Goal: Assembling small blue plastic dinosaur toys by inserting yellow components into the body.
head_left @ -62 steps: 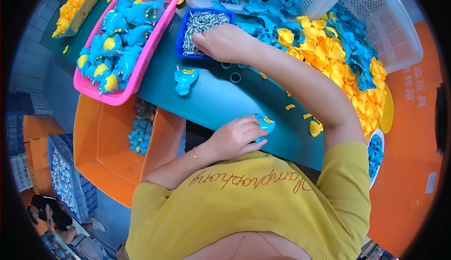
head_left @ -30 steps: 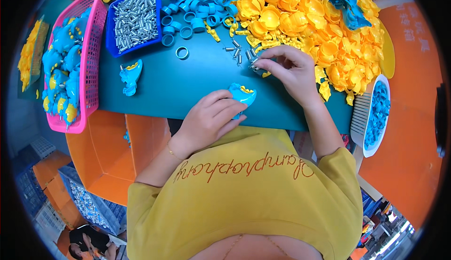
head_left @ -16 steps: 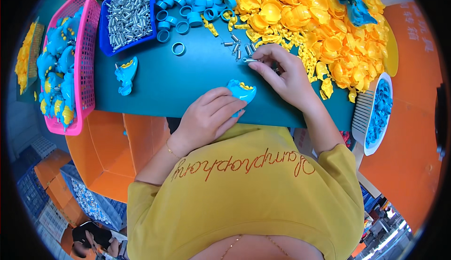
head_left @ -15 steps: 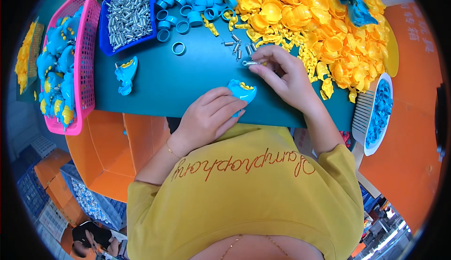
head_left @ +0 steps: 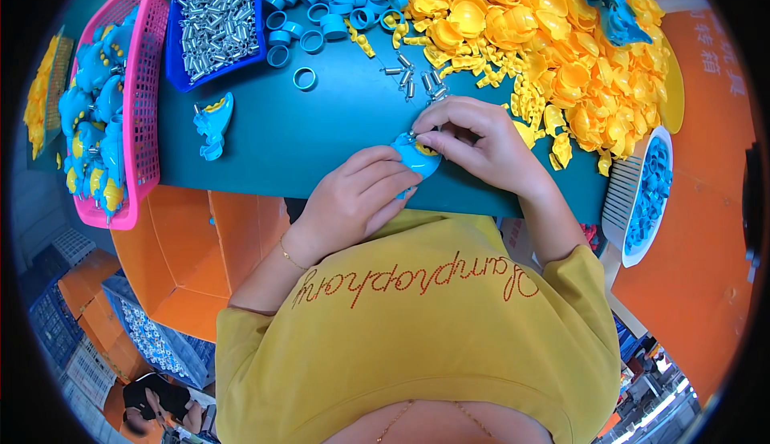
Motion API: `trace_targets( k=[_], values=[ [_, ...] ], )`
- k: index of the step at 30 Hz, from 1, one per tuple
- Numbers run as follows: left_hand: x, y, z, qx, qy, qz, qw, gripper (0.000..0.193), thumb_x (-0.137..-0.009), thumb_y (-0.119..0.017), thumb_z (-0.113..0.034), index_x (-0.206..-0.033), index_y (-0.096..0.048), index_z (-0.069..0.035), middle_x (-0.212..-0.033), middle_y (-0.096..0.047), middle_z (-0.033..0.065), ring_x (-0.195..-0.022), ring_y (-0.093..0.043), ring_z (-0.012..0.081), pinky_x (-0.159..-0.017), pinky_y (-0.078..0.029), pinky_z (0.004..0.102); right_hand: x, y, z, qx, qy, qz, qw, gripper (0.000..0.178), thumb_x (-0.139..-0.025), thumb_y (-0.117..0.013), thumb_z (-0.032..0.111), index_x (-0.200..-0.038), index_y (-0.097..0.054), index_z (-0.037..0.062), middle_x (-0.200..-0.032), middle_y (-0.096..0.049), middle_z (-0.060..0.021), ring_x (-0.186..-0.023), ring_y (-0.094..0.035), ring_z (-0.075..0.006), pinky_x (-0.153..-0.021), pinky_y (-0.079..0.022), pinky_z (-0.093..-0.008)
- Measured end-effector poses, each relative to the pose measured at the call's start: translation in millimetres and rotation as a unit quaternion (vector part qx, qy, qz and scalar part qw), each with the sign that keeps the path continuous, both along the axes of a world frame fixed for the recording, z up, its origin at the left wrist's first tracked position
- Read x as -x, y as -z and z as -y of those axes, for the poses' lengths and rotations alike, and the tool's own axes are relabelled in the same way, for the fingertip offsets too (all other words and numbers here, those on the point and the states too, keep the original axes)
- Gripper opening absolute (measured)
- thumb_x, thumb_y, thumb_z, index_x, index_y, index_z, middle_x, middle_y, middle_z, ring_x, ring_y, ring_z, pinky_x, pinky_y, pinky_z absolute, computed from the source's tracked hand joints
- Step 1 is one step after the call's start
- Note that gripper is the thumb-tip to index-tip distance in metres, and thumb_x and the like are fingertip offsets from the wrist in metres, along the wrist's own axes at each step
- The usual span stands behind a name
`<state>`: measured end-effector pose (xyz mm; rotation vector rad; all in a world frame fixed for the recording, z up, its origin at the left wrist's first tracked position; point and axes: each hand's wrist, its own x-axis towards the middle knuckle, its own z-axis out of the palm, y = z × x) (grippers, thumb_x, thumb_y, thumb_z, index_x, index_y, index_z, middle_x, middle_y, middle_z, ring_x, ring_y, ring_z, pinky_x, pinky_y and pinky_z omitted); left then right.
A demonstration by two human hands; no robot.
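Observation:
My left hand (head_left: 357, 191) is closed around a blue plastic shell piece (head_left: 416, 159) with a yellow part set in it, near the table's front edge. At the shell's upper side, my right hand (head_left: 477, 141) pinches a small silver metal cylinder (head_left: 412, 134), its tip touching or almost touching the shell. Fingers hide most of the cylinder. Several similar loose metal cylinders (head_left: 407, 72) lie just beyond the right hand. Off to the left, another blue shell piece (head_left: 213, 127) with a yellow insert rests on the green table (head_left: 321, 131).
A pink basket (head_left: 143, 99) of blue-yellow pieces and a blue tray (head_left: 186, 83) of metal cylinders stand left. Blue rings (head_left: 305, 79) and a heap of yellow shells (head_left: 561, 75) fill the far side. A white basket (head_left: 622, 195) with blue parts sits right.
My right hand has moved down and left, bringing the metal cylinder from above the table to the blue shell piece. The left hand keeps its hold, nearly still.

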<state>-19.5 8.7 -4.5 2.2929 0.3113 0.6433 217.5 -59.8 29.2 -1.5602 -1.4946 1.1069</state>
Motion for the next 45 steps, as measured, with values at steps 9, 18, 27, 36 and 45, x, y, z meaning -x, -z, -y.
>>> trace_targets(
  k=[9, 18, 27, 36, 45],
  values=[
    [-1.3, -2.8, -2.2, 0.019, 0.005, -0.003, 1.000, 0.028, -0.080, -0.084, -0.003, -0.107, -0.075, -0.008, -0.106, -0.074, 0.0075, -0.110, -0.069, 0.0297, -0.091, -0.058, 0.0401, -10.0, 17.2, -3.5, -0.108, -0.039, 0.041, 0.993, 0.016, -0.089, -0.078, 0.003, -0.105, -0.078, 0.0035, -0.102, -0.079, -0.0089, -0.096, -0.075, -0.0253, -0.083, -0.059, -0.0335],
    [2.9, -6.2, -5.1, 0.015, 0.017, -0.024, 0.999, 0.030, -0.081, -0.084, -0.004, -0.109, -0.076, -0.009, -0.107, -0.074, 0.0070, -0.112, -0.069, 0.0299, -0.092, -0.058, 0.0396, -0.5, 1.1, -6.8, -0.227, -0.123, 0.296, 0.920, 0.030, -0.075, -0.078, 0.000, -0.102, -0.080, 0.0123, -0.120, -0.077, 0.0023, -0.097, -0.068, -0.0223, -0.070, -0.051, -0.0361],
    [51.2, -3.8, -32.3, -0.166, -0.115, -0.042, 0.978, 0.027, -0.080, -0.085, -0.012, -0.105, -0.077, -0.014, -0.104, -0.076, 0.0028, -0.109, -0.067, 0.0269, -0.099, -0.049, 0.0462, -13.1, -1.5, 17.6, -0.218, -0.003, 0.262, 0.940, 0.032, -0.085, -0.076, 0.001, -0.115, -0.079, 0.0117, -0.119, -0.073, -0.0081, -0.099, -0.067, -0.0276, -0.084, -0.054, -0.0384],
    [101.6, -5.9, -62.9, -0.277, -0.347, -0.151, 0.883, 0.024, -0.085, -0.083, -0.015, -0.109, -0.078, -0.015, -0.112, -0.076, 0.0007, -0.121, -0.061, 0.0291, -0.104, -0.039, 0.0441, -42.0, -19.1, 49.0, -0.085, 0.123, 0.362, 0.920, 0.021, -0.087, -0.081, 0.011, -0.108, -0.081, 0.0096, -0.108, -0.074, -0.0065, -0.101, -0.066, -0.0273, -0.088, -0.054, -0.0382],
    [37.1, -48.8, -66.1, -0.287, -0.313, -0.063, 0.903, 0.026, -0.082, -0.085, -0.019, -0.108, -0.080, -0.018, -0.121, -0.072, -0.0009, -0.117, -0.061, 0.0260, -0.099, -0.045, 0.0411, -33.4, -0.2, 48.8, -0.114, 0.096, 0.399, 0.905, 0.019, -0.090, -0.079, 0.015, -0.107, -0.078, 0.0079, -0.106, -0.074, -0.0050, -0.098, -0.064, -0.0281, -0.084, -0.053, -0.0397]
  ],
)
